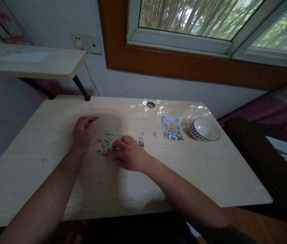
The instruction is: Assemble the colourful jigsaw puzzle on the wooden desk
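Small colourful jigsaw puzzle pieces [107, 139] lie in a loose cluster on the pale wooden desk [184, 176]. Over the right part of this cluster is my right hand [130, 156], its fingers bent and the thumb and forefinger closed at a jigsaw puzzle piece; the hand hides some pieces. Left of the cluster, my left hand [82, 134] is held closed, thumb and forefinger together; whatever is in that pinch is too small to make out. Beyond my right hand lie two loose pieces, one single piece [155, 134] farther right.
A printed picture sheet [172, 128] lies right of the pieces, beside a white bowl [205, 129] with a striped outside. A raised shelf [57, 64] on black legs stands at the back left. The desk has a round cable hole [150, 105] near the wall.
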